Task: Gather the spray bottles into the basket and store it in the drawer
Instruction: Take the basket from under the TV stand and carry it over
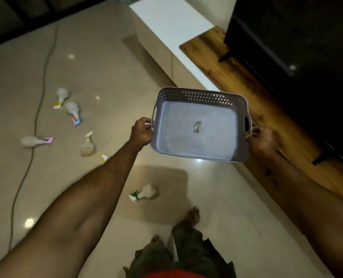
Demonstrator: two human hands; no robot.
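I hold a grey perforated basket (pixel 198 97) in the air above the tiled floor, level, with only a small scrap inside. My left hand (pixel 142 133) grips its left handle and my right hand (pixel 264 137) grips its right handle. Several spray bottles lie on the floor to the left: one with a yellow collar (pixel 61 96), one with a pink and blue nozzle (pixel 73 111), one with a pink trigger (pixel 34 141), a brownish one (pixel 87 146), and one with a green nozzle (pixel 144 192) near my feet. Another nozzle (pixel 104 157) peeks out from behind my left forearm.
A low white cabinet (pixel 172 31) with drawer fronts stands ahead, joined to a wooden shelf (pixel 237 77) on the right under a dark television (pixel 299 41). A cable (pixel 36 117) runs along the floor at the left. My bare feet (pixel 192 214) stand below the basket.
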